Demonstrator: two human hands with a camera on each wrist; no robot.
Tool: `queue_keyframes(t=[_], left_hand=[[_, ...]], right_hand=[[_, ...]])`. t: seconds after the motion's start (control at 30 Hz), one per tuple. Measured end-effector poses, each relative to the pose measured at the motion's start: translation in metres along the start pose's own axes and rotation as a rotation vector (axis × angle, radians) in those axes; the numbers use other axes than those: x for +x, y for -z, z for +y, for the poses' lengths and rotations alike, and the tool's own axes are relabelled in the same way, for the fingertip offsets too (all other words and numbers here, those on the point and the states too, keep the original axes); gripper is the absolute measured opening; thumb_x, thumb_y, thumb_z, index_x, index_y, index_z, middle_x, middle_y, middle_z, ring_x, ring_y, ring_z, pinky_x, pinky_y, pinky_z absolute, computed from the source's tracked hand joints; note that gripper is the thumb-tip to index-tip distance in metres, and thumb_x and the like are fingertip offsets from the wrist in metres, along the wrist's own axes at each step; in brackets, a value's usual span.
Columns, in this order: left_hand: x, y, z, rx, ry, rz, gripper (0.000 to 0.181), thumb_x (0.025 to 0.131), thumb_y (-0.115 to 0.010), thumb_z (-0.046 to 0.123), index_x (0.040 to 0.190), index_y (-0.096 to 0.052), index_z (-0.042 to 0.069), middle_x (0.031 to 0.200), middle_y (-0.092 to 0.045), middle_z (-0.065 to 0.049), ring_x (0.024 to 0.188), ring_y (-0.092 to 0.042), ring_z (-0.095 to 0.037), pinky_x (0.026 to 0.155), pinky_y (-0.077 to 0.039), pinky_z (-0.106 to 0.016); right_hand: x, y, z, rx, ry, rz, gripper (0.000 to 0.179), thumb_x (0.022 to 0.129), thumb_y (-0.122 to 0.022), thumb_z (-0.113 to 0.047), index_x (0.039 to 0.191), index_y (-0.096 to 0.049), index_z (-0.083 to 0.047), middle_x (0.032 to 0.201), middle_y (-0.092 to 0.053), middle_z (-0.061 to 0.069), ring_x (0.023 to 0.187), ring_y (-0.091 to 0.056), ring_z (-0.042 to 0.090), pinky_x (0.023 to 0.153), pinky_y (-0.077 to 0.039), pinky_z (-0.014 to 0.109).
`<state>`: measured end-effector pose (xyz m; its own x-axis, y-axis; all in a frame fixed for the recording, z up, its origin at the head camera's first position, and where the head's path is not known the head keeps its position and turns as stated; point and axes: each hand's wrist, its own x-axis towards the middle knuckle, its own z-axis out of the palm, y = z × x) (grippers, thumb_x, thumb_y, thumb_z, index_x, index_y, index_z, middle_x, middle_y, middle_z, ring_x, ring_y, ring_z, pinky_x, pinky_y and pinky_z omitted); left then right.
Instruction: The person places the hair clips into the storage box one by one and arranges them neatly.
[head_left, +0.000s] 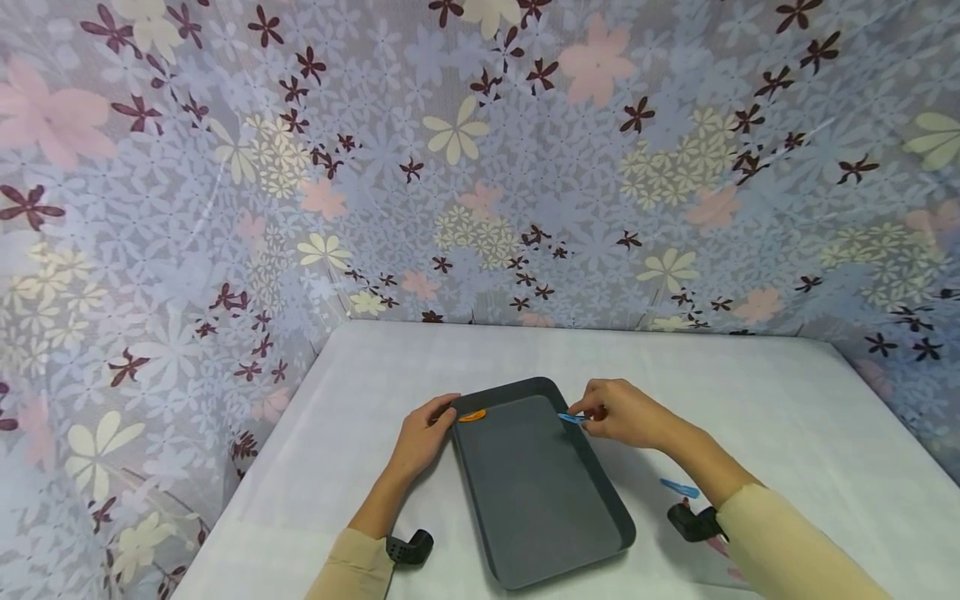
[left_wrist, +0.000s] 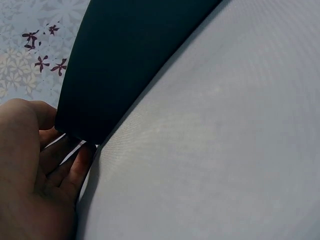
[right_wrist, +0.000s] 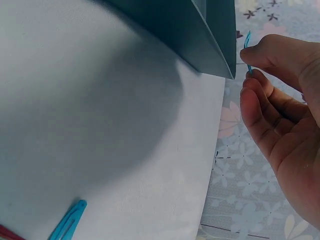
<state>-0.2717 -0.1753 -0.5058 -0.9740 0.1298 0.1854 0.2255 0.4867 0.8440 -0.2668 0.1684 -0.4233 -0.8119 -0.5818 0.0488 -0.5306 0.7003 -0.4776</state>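
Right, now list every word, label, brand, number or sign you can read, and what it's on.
None: no readable text on the gray tray, orange clip, held blue clip or loose blue clip.
Black wrist devices: any markings are too small to read.

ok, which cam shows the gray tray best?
Head: nearly the whole tray from above, one corner partly behind the left grip. Left wrist shows only part of its outside, dark; right wrist, only a stretch around one corner.

1 tray (head_left: 540, 492), min. 3 clips (head_left: 472, 416)
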Motion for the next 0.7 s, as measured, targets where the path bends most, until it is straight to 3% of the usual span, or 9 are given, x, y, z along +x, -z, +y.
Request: queue_keyframes(t=[0.7], left_hand=[[0.000, 0.000, 0.001, 0.015, 0.002, -0.005, 0.033, 0.096, -0.051, 0.033, 0.127, -0.059, 0.028, 0.128, -0.062, 0.001, 0.120, -0.057, -0.021, 0.102, -0.043, -0.045]], right_hand=[[0.024, 0.001, -0.014, -0.067, 0.026, -0.046, 0.023, 0.081, -0.067, -0.011, 0.102, -0.075, -0.015, 0.081, -0.059, -0.002, 0.066, -0.050, 0.004, 0.059, -0.044, 0.019]])
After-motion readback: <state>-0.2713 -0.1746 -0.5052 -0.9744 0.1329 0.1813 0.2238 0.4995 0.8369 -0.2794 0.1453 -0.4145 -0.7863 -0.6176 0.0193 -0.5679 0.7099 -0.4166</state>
